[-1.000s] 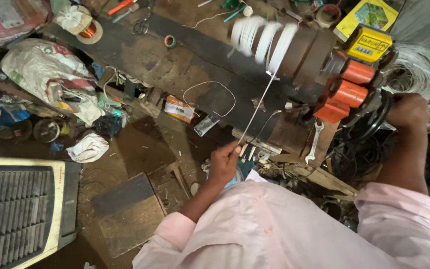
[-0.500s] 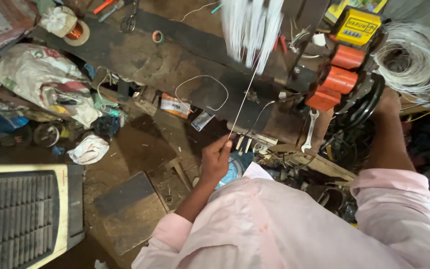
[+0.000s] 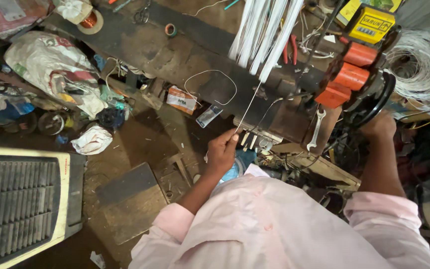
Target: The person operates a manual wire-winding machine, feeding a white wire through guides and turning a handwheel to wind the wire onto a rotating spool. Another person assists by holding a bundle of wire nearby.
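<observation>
My left hand (image 3: 221, 151) pinches a thin white wire (image 3: 249, 107) that runs up to a spinning blur of white windings (image 3: 265, 30) on the winding machine. My right hand (image 3: 378, 125) grips the black crank wheel (image 3: 374, 99) at the machine's right end, below the orange blocks (image 3: 349, 74). A spanner (image 3: 316, 130) hangs at the front of the dark workbench (image 3: 185, 55).
A yellow box (image 3: 372, 24) and a coil of pale wire (image 3: 421, 65) lie at the right. A loop of white wire (image 3: 210, 87), red pliers (image 3: 289, 50) and a tape roll (image 3: 170, 30) sit on the bench. A slatted cooler (image 3: 16, 199), sacks (image 3: 51, 65) and rags lie left.
The windings have turned from a tidy row of white bands into a spinning blur. My view has shifted; my left hand keeps the wire and my right stays on the crank.
</observation>
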